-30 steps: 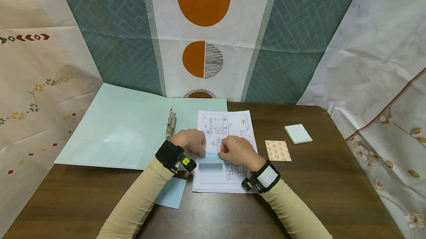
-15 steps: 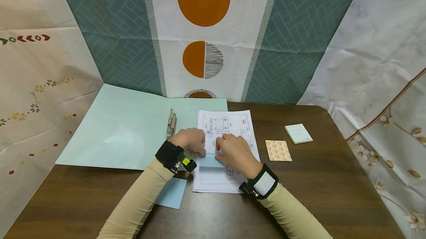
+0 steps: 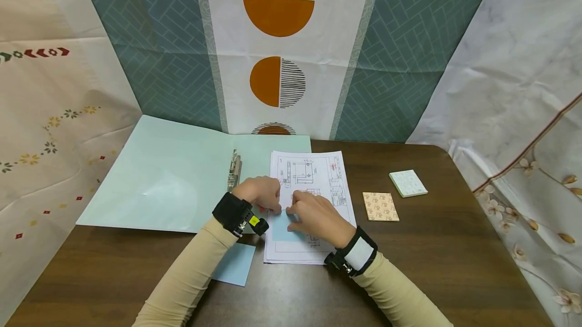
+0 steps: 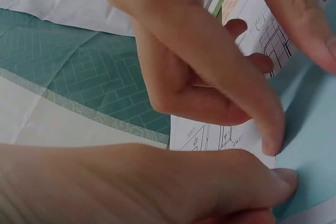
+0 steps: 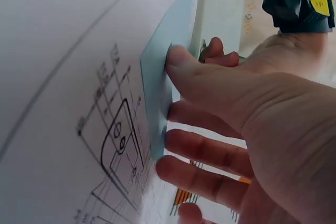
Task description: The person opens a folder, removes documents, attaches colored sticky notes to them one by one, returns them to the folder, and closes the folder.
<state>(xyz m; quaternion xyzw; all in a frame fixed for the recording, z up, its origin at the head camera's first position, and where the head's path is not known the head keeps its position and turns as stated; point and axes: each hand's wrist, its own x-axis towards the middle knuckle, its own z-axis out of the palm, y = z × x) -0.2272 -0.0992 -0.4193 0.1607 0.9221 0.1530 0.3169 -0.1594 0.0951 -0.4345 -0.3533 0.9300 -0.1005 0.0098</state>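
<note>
A light blue sticky note (image 3: 283,231) lies on a stack of printed drawings (image 3: 291,253). At its upper left corner my left hand (image 3: 262,193) holds the note, fingers curled and thumb (image 4: 262,182) down on its edge. My right hand (image 3: 318,218) is over the right part of the note. In the right wrist view its thumb (image 5: 181,59) and extended fingertips press the blue paper (image 5: 157,77) against the drawing. The right index finger (image 4: 270,129) comes down close beside the left thumb, at the note's far edge.
An open pale green folder (image 3: 173,180) with a metal clip (image 3: 234,170) lies at the left, partly under the drawings. A blue paper square (image 3: 236,265) sits near my left forearm. On the right are a peach patterned pad (image 3: 380,206) and a white-green pad (image 3: 407,183).
My right hand has slid left along the note toward my left hand. The note, earlier raised with a shadow beneath it, now lies flatter on the drawings. My left hand has stayed put.
</note>
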